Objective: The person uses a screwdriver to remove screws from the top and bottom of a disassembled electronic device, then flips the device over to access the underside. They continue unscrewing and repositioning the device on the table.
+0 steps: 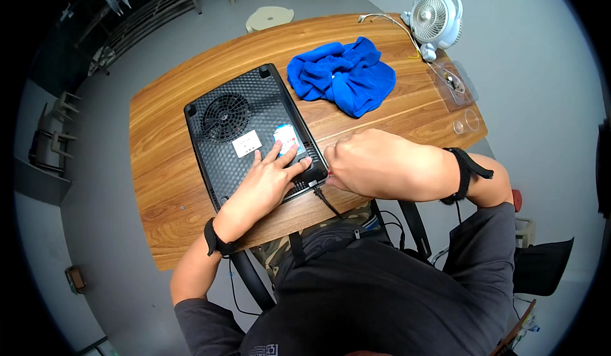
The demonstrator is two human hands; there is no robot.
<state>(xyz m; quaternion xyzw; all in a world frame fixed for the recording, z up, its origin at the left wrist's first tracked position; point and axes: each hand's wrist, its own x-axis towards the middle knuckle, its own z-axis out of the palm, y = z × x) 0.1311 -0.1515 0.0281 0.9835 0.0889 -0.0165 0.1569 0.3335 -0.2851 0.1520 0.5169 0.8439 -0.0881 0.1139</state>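
Note:
An induction cooker lies upside down on the wooden table, its black textured underside facing up with a round fan grille, corner feet, a white label and a blue-and-white sticker. My left hand rests on the underside near its close right corner, fingers spread. At that same corner, my right hand is closed like a fist against the cooker's edge. A small red bit shows beneath its fingers, but the rest of what it grips is hidden. A black power cord leaves the cooker's near edge.
A crumpled blue cloth lies beyond the cooker to the right. A light-blue fan with a white cable stands at the far right corner. Near it are a clear plastic tray and a clear cup. A stool stands behind the table.

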